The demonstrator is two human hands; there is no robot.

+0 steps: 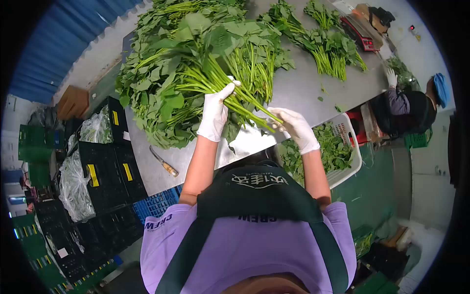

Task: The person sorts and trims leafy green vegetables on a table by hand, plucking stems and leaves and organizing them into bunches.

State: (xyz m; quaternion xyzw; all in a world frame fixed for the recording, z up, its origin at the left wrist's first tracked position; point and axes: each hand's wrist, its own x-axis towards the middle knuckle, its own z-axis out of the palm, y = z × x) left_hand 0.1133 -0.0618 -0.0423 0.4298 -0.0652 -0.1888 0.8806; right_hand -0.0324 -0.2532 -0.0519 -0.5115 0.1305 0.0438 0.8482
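My left hand point(215, 110), in a white glove, is wrapped round a bunch of long green leafy stems point(215, 78) above the metal table. The leaves point away from me and the cut ends point toward the lower right. At those ends is my right hand point(293, 126), also gloved, its fingers bent together at the stem tips. Whether it grips a stem I cannot make out. Behind the bunch lies a large pile of leafy greens point(152, 93). A curved knife with a wooden handle point(169, 169) rests on the table at the left.
More bundles point(330, 54) lie at the table's far right, near a red scale point(360, 33). A white basket point(356, 157) of leaves stands below the table's near edge. A co-worker point(406, 110) is at the right. Black crates point(100, 171) stand at the left.
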